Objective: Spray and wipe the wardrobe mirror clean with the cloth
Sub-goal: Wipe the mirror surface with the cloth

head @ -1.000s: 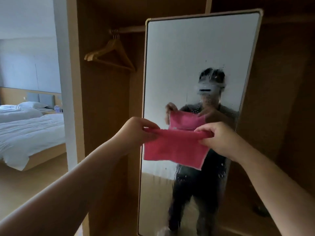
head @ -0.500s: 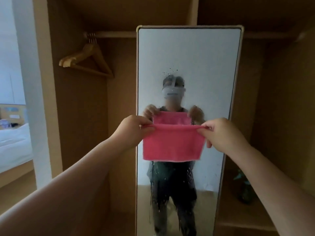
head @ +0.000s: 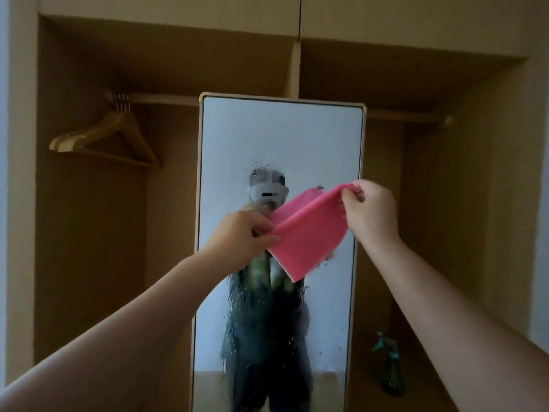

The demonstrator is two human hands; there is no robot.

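Observation:
A tall framed mirror [head: 320, 138] stands in the open wardrobe, its glass speckled with spray droplets around the middle and lower part. In front of it I hold a pink cloth [head: 306, 233] stretched between both hands. My left hand [head: 242, 233] pinches its lower left corner. My right hand [head: 370, 209] pinches the upper right corner, higher up, so the cloth hangs tilted. A green spray bottle [head: 390, 367] stands on the wardrobe floor to the right of the mirror.
Wooden hangers [head: 104, 141] hang on the rail [head: 166, 99] at the upper left of the wardrobe. A vertical divider [head: 294, 69] rises behind the mirror. The wardrobe's side walls close in on the left and right.
The view has swung up and back, showing the mirror's top and the wardrobe shelf. My right hand has risen above my left, tilting the cloth that was held level.

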